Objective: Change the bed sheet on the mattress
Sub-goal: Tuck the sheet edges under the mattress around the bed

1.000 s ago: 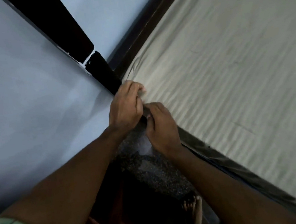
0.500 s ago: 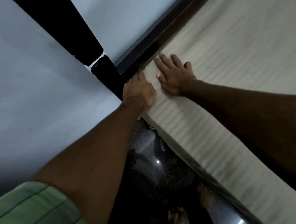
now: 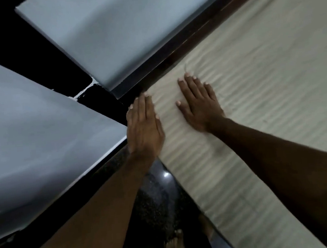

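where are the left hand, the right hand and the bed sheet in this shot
left hand (image 3: 143, 126), head view, on the back of the hand, flat at the sheet's corner
right hand (image 3: 200, 103), head view, on the back of the hand, fingers spread flat
bed sheet (image 3: 264, 76), head view, on bare striped cloth beyond the hands

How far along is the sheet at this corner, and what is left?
Looks done: the striped sheet lies spread over the mattress top and wraps the near corner. In hand: the left hand and the right hand press flat on it, fingers straight, at that corner. Left: faint ripples remain; the other corners are out of view, so I cannot judge them.
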Action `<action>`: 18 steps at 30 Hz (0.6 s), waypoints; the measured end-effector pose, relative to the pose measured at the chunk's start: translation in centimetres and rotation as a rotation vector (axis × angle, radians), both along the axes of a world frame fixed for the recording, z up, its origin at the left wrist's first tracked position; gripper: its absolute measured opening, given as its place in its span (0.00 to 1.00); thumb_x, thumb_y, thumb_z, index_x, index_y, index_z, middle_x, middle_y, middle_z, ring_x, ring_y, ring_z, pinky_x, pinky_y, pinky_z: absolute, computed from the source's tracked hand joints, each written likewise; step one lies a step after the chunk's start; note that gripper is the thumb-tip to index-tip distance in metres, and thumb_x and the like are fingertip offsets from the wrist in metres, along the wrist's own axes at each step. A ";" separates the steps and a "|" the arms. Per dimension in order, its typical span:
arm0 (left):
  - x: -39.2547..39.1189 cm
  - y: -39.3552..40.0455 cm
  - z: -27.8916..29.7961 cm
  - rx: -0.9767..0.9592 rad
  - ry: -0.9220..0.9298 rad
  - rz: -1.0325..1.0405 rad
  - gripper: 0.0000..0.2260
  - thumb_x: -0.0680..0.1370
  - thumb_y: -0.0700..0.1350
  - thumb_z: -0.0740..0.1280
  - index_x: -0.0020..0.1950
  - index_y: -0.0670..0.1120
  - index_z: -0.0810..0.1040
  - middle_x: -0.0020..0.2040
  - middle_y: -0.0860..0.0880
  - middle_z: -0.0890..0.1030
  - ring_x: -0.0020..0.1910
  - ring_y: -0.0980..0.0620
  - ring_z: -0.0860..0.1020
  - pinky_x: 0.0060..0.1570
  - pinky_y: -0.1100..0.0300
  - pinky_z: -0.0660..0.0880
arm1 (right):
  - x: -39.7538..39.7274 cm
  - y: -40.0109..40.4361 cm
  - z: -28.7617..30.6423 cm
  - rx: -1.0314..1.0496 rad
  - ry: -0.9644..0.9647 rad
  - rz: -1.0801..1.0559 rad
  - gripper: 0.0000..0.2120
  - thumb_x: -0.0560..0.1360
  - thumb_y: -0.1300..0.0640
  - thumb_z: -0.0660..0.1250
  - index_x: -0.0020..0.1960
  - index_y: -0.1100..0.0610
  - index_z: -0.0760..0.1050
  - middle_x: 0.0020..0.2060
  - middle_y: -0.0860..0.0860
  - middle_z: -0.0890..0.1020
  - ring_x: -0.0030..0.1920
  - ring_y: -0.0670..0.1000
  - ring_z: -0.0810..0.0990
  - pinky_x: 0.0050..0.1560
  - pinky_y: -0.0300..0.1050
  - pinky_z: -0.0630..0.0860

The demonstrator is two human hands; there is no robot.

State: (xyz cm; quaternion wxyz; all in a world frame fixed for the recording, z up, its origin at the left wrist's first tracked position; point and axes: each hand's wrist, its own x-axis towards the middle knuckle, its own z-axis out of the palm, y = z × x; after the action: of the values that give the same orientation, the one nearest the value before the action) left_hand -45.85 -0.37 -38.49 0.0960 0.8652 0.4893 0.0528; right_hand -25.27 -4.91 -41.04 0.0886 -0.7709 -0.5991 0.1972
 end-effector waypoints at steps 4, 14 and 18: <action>-0.1 -0.2 0.0 0.029 0.005 0.013 0.27 0.84 0.47 0.53 0.83 0.40 0.59 0.82 0.41 0.61 0.81 0.43 0.59 0.79 0.45 0.57 | 0.3 0.7 0.1 -0.055 0.004 0.027 0.34 0.84 0.34 0.43 0.84 0.46 0.37 0.84 0.50 0.40 0.83 0.52 0.37 0.81 0.60 0.40; 1.1 -7.3 3.4 -0.057 0.073 -0.464 0.23 0.82 0.46 0.53 0.75 0.42 0.72 0.76 0.42 0.71 0.73 0.41 0.71 0.69 0.45 0.66 | -5.8 -17.1 2.1 -0.038 0.020 -0.356 0.31 0.86 0.43 0.49 0.85 0.53 0.47 0.84 0.52 0.47 0.84 0.54 0.45 0.82 0.59 0.49; 1.8 -13.2 4.4 -0.222 0.031 -0.542 0.24 0.82 0.48 0.52 0.76 0.43 0.72 0.77 0.43 0.70 0.75 0.42 0.70 0.71 0.45 0.65 | -7.6 -26.4 2.9 -0.136 0.001 -0.418 0.32 0.86 0.42 0.48 0.85 0.52 0.42 0.84 0.51 0.43 0.83 0.53 0.41 0.82 0.59 0.47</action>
State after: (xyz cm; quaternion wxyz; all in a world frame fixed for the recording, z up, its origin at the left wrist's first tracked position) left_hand -44.07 -13.58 -34.12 0.1934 0.9492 0.2446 -0.0419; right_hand -32.83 -31.29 -38.13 0.0756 -0.8825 -0.4117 0.2146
